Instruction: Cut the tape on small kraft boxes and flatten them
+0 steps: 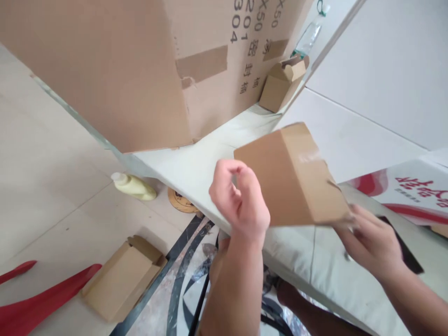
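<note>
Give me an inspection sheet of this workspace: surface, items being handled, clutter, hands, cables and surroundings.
Surface: pale covered bench, creased near the front.
Items handled: cardboard box, raised above the bench.
Clutter: large printed carton, small brown box and clear bottle along the back; yellow bottle and brown carton on the floor.
Hands: right hand grips the cardboard box's corner; left hand curled before it, contact unclear.
Cables: nothing seen.
Surroundings: white panels, tiled floor.
</note>
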Demonstrator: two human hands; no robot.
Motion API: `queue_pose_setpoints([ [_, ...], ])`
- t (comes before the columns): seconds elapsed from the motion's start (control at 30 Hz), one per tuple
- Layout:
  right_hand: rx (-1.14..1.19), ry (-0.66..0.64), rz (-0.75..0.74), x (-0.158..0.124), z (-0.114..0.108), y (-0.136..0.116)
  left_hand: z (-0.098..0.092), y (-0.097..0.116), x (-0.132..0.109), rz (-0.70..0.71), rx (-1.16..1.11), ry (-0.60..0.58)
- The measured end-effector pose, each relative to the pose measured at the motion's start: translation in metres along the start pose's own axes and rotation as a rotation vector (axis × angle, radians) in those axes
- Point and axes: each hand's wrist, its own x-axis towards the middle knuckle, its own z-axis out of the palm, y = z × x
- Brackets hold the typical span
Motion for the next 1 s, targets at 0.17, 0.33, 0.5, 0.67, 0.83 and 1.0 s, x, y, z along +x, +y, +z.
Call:
queue_pose_setpoints([
  [0.17,-0.131,-0.015,0.117,-0.087,-0.058,-0.043,0.033,-0.024,-0.022,-0.342,0.084,-0.573],
  [0.33,-0.190,0.013,0.028,-0.088,-0.087,-0.058,0.074,-0.021,-0.056,-0.451,-0.016,-0.938],
  [0.5,-0.072,-0.084,0.046,-0.078,-0.084,-0.043,0.095,-0.018,-0.077,-0.363,0.112,-0.989],
  [0.67,-0.121,-0.075,0.139,-0.090,-0.077,-0.031,0.097,-0.025,-0.082,-0.475,-0.021,-0.905],
  [0.83,-0.082,0.131,0.317,-0.104,-0.050,-0.020,0.103,-0.030,-0.087,-0.533,-0.101,-0.870],
  [1.0,0.206,0.322,0.330,-0.111,-0.025,-0.011,0.111,-0.033,-0.097,-0.514,0.005,-0.822],
])
